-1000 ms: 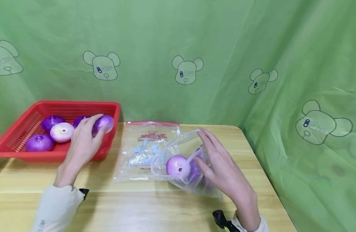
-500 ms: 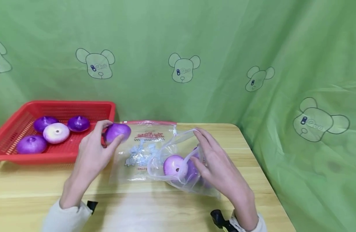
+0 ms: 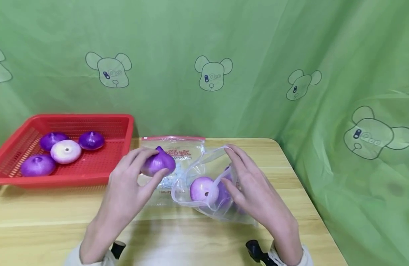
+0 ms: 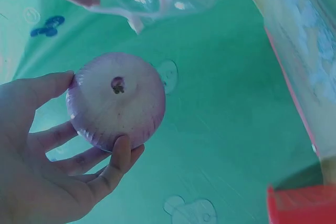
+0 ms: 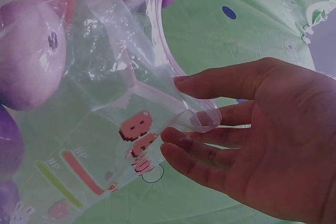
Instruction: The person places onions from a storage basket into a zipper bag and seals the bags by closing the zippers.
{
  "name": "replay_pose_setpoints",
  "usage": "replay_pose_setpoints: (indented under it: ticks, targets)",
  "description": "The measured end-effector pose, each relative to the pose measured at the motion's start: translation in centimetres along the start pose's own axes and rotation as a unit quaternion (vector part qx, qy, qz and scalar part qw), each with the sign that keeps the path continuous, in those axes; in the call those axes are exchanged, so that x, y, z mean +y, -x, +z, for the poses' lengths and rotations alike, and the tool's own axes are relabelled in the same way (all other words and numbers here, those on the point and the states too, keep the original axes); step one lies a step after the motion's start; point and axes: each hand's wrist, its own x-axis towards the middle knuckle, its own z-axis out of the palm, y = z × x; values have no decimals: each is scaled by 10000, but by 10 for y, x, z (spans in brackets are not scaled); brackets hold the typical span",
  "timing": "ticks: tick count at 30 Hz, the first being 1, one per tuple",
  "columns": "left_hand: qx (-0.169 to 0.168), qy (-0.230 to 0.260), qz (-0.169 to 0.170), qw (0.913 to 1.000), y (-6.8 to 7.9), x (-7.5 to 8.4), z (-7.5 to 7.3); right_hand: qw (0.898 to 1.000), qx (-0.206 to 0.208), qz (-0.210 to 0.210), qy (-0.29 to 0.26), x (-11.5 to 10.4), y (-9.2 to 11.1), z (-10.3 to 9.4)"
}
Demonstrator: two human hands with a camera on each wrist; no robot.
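Note:
Between the thumb and fingers of my left hand (image 3: 126, 186) is a purple onion (image 3: 159, 162), held above a flat clear bag (image 3: 176, 171). Its pale root end faces the camera in the left wrist view, where the onion (image 4: 118, 100) is gripped around its side. My right hand (image 3: 257, 188) holds the rim of a clear plastic zip bag (image 3: 188, 201), its mouth spread toward the left. In the right wrist view the thumb and fingers of that hand (image 5: 262, 135) are at the bag's edge. Inside the bag lie several onions, including a pale one (image 3: 204, 190) near the mouth.
A red plastic basket (image 3: 124, 147) at the left holds several onions, among them a white-topped onion (image 3: 66, 151). Everything rests on a light wooden table (image 3: 178, 240). A green curtain (image 3: 168, 96) with bear outlines stands behind and along the right side.
My left hand has lifted the onion out of the red basket and carried it right, close to the bag's mouth. The right hand has stayed at the bag's rim.

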Motion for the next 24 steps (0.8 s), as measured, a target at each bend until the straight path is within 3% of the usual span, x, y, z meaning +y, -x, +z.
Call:
replay_pose_setpoints:
  ticks: [6, 14, 19, 24]
  targets:
    - [35, -214, 526, 9984, 9, 20, 12, 10000, -30, -32, 54, -4, 1, 1]
    - [-19, 31, 974, 9952, 21, 43, 29, 9996, 38, -280, 36, -15, 1, 6]
    - [-296, -237, 693, 9969, 27, 46, 35, 9996, 40, -276, -37, -18, 2, 8]
    - [-1091, -497, 83, 9928, 31, 48, 34, 9996, 132, -189, -151, -19, 2, 8]
